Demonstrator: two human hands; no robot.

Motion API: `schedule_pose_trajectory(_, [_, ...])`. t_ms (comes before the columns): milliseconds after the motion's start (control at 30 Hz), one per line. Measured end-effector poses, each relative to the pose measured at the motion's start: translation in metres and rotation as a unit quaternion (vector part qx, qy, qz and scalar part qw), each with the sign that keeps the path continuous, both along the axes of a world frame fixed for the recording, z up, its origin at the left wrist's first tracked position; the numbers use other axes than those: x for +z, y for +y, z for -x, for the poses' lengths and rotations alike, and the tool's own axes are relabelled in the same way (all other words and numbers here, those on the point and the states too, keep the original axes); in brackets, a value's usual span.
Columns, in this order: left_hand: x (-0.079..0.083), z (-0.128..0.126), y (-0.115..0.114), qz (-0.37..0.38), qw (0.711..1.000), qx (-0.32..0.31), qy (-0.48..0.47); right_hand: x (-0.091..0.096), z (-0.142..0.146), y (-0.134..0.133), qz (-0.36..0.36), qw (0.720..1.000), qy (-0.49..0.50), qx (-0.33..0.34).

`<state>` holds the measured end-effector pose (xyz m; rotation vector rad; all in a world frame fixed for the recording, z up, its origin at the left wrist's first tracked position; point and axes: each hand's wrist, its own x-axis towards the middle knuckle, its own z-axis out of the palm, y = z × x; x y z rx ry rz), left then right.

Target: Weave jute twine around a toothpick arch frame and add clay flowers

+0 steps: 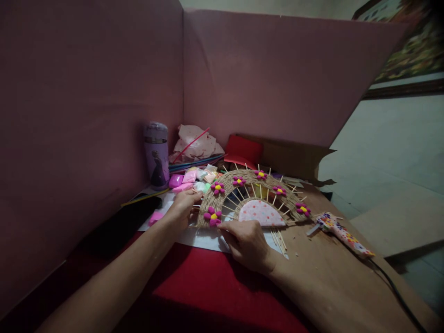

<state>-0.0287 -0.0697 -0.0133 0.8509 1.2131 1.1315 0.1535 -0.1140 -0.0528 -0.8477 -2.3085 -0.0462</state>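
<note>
A half-round twine-wound craft point(222, 196) stands in front of me, with thin wooden sticks fanning through it. Several magenta flowers point(239, 181) with yellow centres are spaced along its band. In its middle sits a half-disc point(262, 213) of pale pink dotted fabric. My left hand point(183, 206) is closed on the left edge of the craft, fingertips partly hidden. The curled fingers of my right hand point(248, 243) pinch at the lower left flower point(212, 216), at its bottom petal. The right thumb is mostly hidden.
On the right lies a flower-patterned glue gun point(343, 233) with a black cord. Loose sticks point(280, 241) lie by the craft. Behind are clay packets point(190, 175), a purple tumbler point(157, 157), crumpled pink fabric point(196, 142) and a red item point(244, 149). Pink panels point(270, 74) enclose the back and left.
</note>
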Motion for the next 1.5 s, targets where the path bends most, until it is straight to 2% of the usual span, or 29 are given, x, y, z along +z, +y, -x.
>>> schedule_pose_trajectory(233, [0.0009,0.0000,-0.0004,-0.002,1.000,0.002,-0.002,0.0005,0.0000,-0.0009,0.009,1.000,0.024,-0.005])
schedule_pose_trajectory(400, [0.0028,-0.0005,-0.0018,-0.001,1.000,0.002,-0.008,-0.0001,0.0009,-0.0024,0.007,1.000,0.007,0.011])
schedule_pose_trajectory(567, [0.0027,-0.0008,-0.0029,-0.003,1.000,0.000,-0.010,0.0028,0.0017,-0.0035,0.018,0.999,0.021,-0.016])
schedule_pose_trajectory(800, [0.0036,-0.0009,-0.0024,-0.001,1.000,0.003,-0.006,0.0022,0.0018,-0.0026,0.011,1.000,0.010,-0.015])
schedule_pose_trajectory(1067, [0.0024,-0.0012,-0.0027,-0.002,1.000,0.006,-0.008,0.0065,0.0037,-0.0056,0.024,0.998,0.047,-0.031])
schedule_pose_trajectory(1300, [0.0053,-0.0017,-0.0026,0.001,1.000,-0.002,0.002,0.0022,0.0032,-0.0044,0.023,0.999,0.033,0.010])
schedule_pose_trajectory(1500, [0.0061,-0.0016,-0.0045,0.008,1.000,-0.004,0.001,0.0022,0.0026,-0.0048,0.018,0.999,0.027,0.012])
